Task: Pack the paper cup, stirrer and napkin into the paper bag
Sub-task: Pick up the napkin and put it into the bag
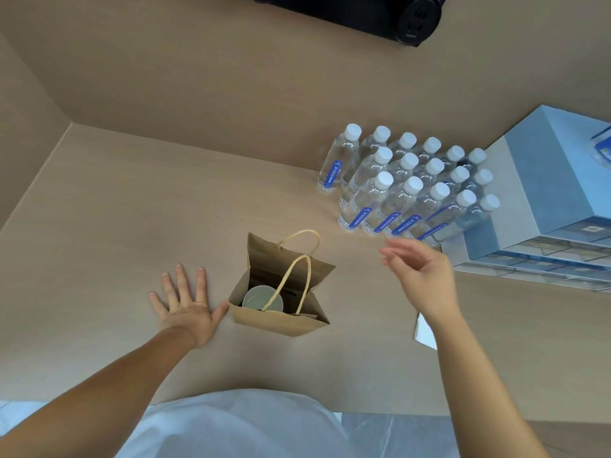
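A brown paper bag (281, 320) with twine handles stands open on the table. The paper cup (263, 299) sits upright inside it, at the bag's left side. My left hand (183, 304) lies flat on the table, fingers spread, with the thumb touching the bag's left wall. My right hand (421, 272) hovers in the air to the right of the bag, fingers loosely apart and holding nothing. A white napkin (425, 332) lies on the table, partly hidden behind my right forearm. I see no stirrer.
Several water bottles (406, 186) with white caps stand in rows at the back right. A blue-grey drawer unit (542, 206) sits right of them. Beige walls (198, 77) close the table at the back and left. A black socket fitting (423, 21) hangs at the top.
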`<state>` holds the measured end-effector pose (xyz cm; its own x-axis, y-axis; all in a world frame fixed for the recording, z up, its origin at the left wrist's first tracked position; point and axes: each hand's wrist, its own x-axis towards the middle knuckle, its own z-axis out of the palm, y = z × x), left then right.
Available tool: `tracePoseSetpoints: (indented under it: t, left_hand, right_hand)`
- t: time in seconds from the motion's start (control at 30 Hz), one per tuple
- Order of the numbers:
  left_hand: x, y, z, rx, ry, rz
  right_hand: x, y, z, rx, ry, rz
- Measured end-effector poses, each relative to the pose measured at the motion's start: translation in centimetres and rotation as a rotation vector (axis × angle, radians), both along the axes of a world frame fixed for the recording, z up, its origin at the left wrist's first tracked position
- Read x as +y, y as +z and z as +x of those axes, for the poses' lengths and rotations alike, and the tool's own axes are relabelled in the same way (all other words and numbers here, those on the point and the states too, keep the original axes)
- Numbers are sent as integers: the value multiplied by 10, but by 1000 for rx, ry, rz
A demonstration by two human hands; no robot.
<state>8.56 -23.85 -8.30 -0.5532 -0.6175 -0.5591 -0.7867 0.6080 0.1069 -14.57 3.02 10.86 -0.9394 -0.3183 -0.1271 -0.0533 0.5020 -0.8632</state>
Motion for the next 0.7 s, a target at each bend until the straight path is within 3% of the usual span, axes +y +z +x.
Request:
tracePoseSetpoints:
  t: [0.1,0.33,0.53,0.7]
  left_hand:
    - [10,-6,-3,51,-24,-21]
    - [11,-10,-11,47,77,-97]
    - [10,-19,-11,26,91,-134]
    - [10,-20,-12,19,92,-122]
  right_hand:
    - [59,-50,-23,-33,-237,334]
    - [109,-131,-23,-253,-226,834]
    - [113,-152,-13,-126,-291,771]
    - [114,-149,-13,-102,-307,859]
